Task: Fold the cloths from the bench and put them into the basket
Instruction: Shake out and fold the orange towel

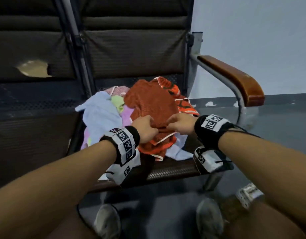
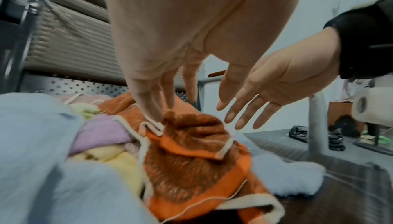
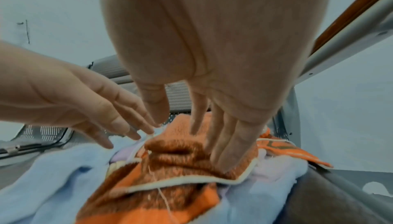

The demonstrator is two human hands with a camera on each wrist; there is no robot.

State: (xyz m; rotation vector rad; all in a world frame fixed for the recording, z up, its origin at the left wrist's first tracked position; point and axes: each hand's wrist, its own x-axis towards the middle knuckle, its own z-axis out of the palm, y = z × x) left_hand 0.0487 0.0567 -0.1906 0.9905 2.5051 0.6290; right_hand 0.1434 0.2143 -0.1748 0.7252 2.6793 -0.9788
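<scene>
On the bench seat (image 1: 169, 171), left to right: a pale blue cloth (image 1: 100, 114) slumps at the left of the heap, green (image 1: 118, 101), pink (image 1: 117, 90) and lilac (image 1: 127, 112) cloths bunched beside and under it, then the orange cloth (image 1: 152, 102) on top, with a second patterned orange piece (image 1: 185, 106) behind it to the right. All lie crumpled; I see no folded cloth anywhere.

My left hand (image 1: 144, 129) reaches down with fingers nearly straight, tips touching the white trim of the orange cloth. The wrist view shows contact, not a closed pinch. My right hand (image 1: 180, 124) is likewise relaxed and open, fingers extended onto the near bunched edge of the same cloth, holding nothing I can confirm.

No basket in any view.

My reading: task barely begun. First cloth is only being taken up; every fold and every transfer is left to do.
</scene>
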